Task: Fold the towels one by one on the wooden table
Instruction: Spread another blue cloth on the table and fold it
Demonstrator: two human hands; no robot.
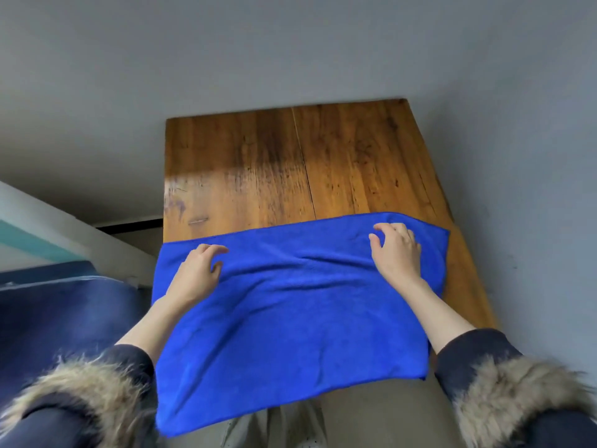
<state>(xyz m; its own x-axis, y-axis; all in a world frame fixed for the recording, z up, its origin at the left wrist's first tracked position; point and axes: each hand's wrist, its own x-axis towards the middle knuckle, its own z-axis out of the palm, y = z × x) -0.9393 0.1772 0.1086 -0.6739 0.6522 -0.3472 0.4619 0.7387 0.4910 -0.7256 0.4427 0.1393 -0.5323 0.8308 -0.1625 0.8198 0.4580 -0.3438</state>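
A bright blue towel (290,312) lies spread across the near end of the wooden table (290,156), its near part hanging over the table's front edge onto my lap. My left hand (197,273) rests on the towel near its far left corner, fingers curled and apart. My right hand (397,250) rests on the towel near its far right corner, fingers likewise bent and spread. Neither hand pinches the cloth visibly. A shallow crease runs across the towel between the two hands.
The table's far half is bare wood and butts against a grey wall (290,43). A dark blue cushioned seat or bed (58,312) lies to the left. Fur-trimmed dark sleeves (517,392) frame the bottom corners.
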